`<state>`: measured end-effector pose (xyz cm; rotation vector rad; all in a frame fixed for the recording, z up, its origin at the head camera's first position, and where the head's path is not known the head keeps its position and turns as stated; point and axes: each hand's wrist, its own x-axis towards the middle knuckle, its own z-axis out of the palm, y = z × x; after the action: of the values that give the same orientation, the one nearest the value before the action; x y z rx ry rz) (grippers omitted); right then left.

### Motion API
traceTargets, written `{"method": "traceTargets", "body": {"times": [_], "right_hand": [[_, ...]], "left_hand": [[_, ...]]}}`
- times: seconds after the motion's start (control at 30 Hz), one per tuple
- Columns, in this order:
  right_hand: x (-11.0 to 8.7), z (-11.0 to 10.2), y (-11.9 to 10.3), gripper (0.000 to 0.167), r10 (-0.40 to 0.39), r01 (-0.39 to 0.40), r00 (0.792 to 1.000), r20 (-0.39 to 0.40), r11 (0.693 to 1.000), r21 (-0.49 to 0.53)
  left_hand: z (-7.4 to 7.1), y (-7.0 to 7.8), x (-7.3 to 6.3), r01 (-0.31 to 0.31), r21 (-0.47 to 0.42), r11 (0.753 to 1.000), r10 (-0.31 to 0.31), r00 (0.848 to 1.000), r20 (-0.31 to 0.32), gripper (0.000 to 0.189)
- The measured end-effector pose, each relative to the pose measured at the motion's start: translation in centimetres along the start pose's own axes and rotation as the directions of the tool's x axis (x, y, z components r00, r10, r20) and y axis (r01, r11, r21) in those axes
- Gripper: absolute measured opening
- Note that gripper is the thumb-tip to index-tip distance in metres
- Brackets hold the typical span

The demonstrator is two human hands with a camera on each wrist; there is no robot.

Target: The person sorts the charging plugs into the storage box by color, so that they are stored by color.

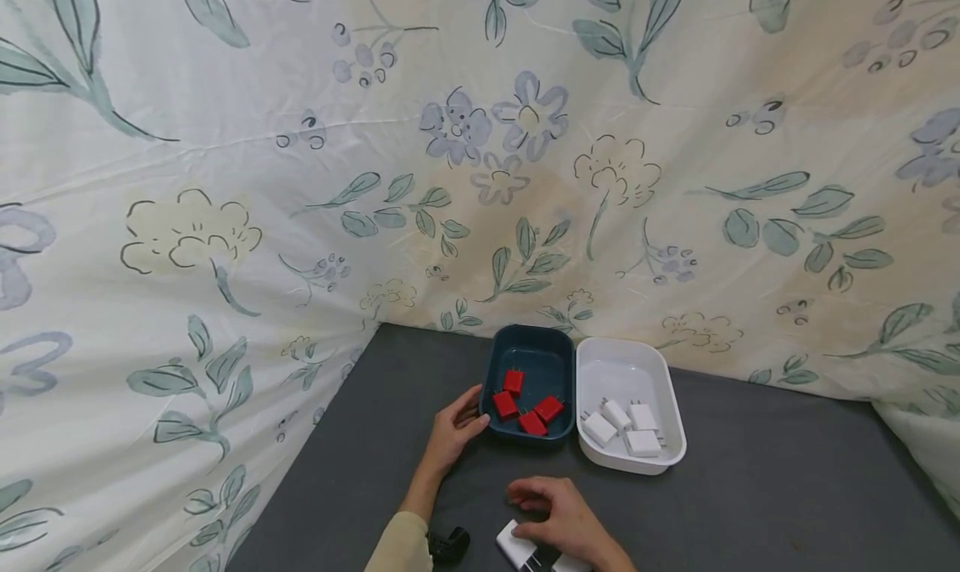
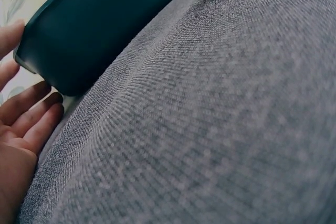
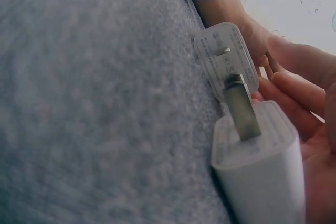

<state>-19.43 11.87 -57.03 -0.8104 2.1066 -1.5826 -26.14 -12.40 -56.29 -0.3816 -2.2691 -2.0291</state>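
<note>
In the head view my left hand rests its fingers against the left side of a dark teal bin that holds several red plug adapters. Its fingers look loosely extended along the bin wall in the left wrist view. Over the front of the table, my right hand hovers with loosely bent fingers, its thumb overlapping a white charger. A second white charger lies nearer the right wrist, prongs toward the first. The right hand's fingers are beside the chargers, not closed round either.
A white bin holding several white chargers stands directly right of the teal one. Both bins stand on a dark grey cloth-covered table, near the floral curtain at the back. A black band shows at the left wrist.
</note>
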Motion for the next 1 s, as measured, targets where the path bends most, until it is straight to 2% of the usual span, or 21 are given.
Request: {"method": "traceTargets", "body": {"times": [0.2,0.37,0.7,0.87,1.0], "right_hand": [[0.17,0.09,-0.25,0.049,0.059,-0.06,0.996,0.072,0.998,0.009],[0.19,0.05,-0.44,0.051,0.072,-0.075,0.989,0.128,0.997,0.019],[-0.05,-0.14,-0.18,0.052,0.012,-0.024,0.984,0.18,0.998,0.066],[-0.24,-0.4,0.01,0.058,-0.034,0.004,0.971,0.237,0.992,0.129],[-0.38,-0.57,-0.09,0.06,-0.041,-0.004,0.96,0.277,0.987,0.158]], "left_hand": [[-0.03,0.07,0.02,-0.008,-0.001,1.0,0.008,1.0,-0.003,0.057],[-0.06,0.19,-0.04,0.003,0.013,1.0,-0.003,1.0,0.001,0.056],[0.04,0.14,-0.05,-0.004,0.009,1.0,0.004,1.0,-0.008,0.056],[0.04,0.09,-0.04,-0.003,0.003,1.0,0.003,1.0,-0.011,0.055],[-0.04,0.11,-0.08,0.003,0.005,1.0,-0.003,1.0,-0.007,0.056]]}}
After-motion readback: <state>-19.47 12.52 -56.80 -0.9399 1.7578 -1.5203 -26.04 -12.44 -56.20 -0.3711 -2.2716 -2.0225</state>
